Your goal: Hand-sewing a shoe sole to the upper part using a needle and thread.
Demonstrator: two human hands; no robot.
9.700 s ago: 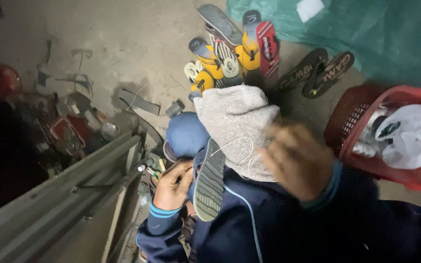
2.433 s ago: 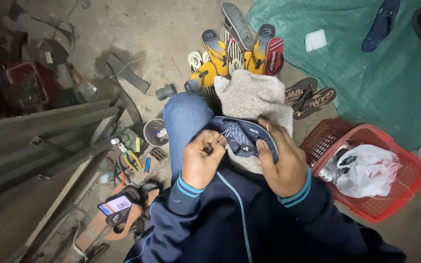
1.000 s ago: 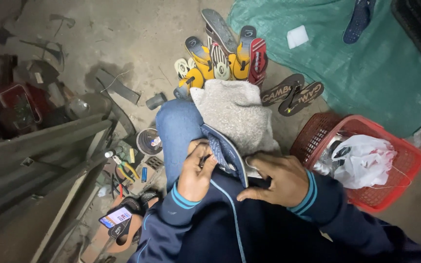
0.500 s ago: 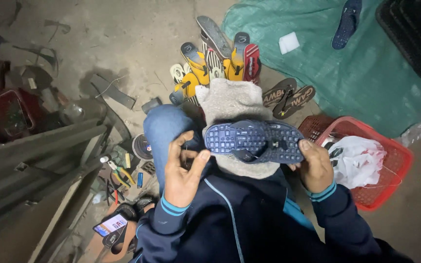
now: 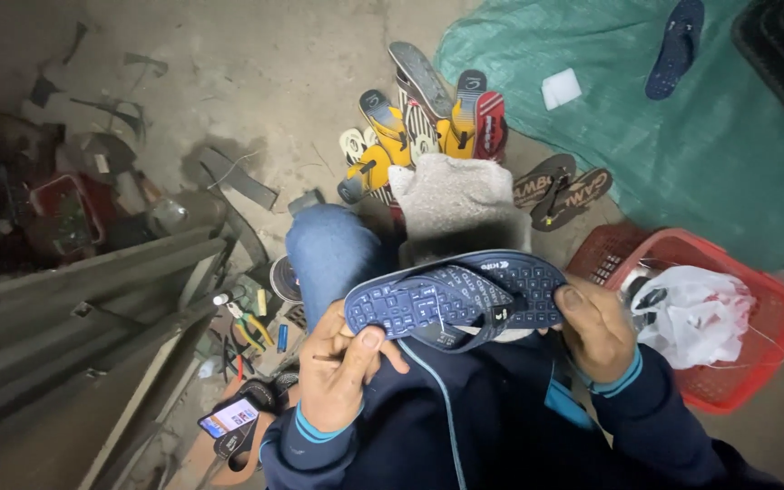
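Note:
I hold a dark blue flip-flop sandal flat across my lap, footbed up, with its strap showing. My left hand pinches its left end between thumb and fingers; a thin thread seems to run from that hand to the sandal. My right hand grips the right end, thumb on top. Under the sandal a grey woollen cloth lies over my right knee, and my left knee in blue jeans is beside it.
A pile of yellow, red and grey sandals lies on the floor ahead, with a brown pair to its right. A red basket holds a white plastic bag. Pliers and small tools lie left, beside metal bars. A green tarp carries one blue sandal.
Over the frames I turned the blue sandal from edge-on in my lap to flat and footbed up. My hands moved apart to its two ends.

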